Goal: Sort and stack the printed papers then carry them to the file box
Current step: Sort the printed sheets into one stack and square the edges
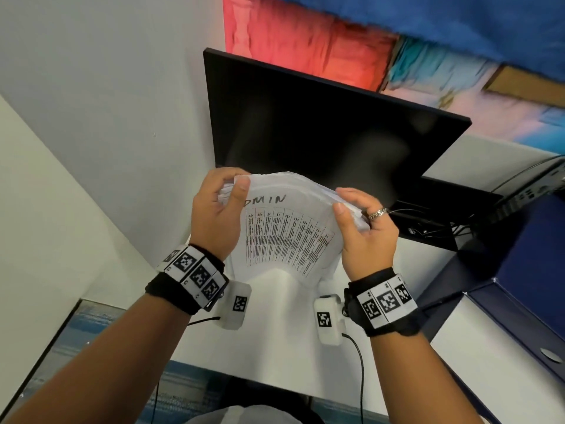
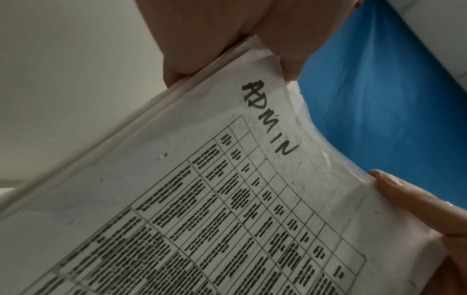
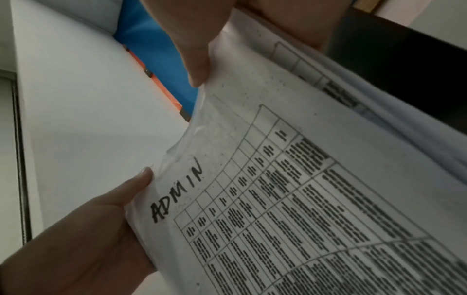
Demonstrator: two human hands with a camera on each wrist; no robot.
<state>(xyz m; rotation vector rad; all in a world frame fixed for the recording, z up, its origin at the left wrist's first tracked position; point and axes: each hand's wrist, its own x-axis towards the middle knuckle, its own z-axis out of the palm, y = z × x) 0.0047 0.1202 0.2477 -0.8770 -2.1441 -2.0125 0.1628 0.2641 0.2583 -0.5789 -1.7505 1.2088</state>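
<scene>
Papers (image 1: 284,231) marked ADMIN, gripped by left hand (image 1: 218,214) and right hand (image 1: 365,231).

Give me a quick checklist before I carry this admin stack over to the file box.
1. Both hands gripping: ok, left hand and right hand pinch the paper stack at opposite top corners.
2. Top sheet readable: ok, handwritten "ADMIN" faces you.
3. Edges squared: not ok, sheets fan apart under the right hand.
4. Stack flat: not ok, it bows between your hands.
5. Clear of monitor: ok, the stack is in front of it.
6. File box location: cannot tell.
</scene>
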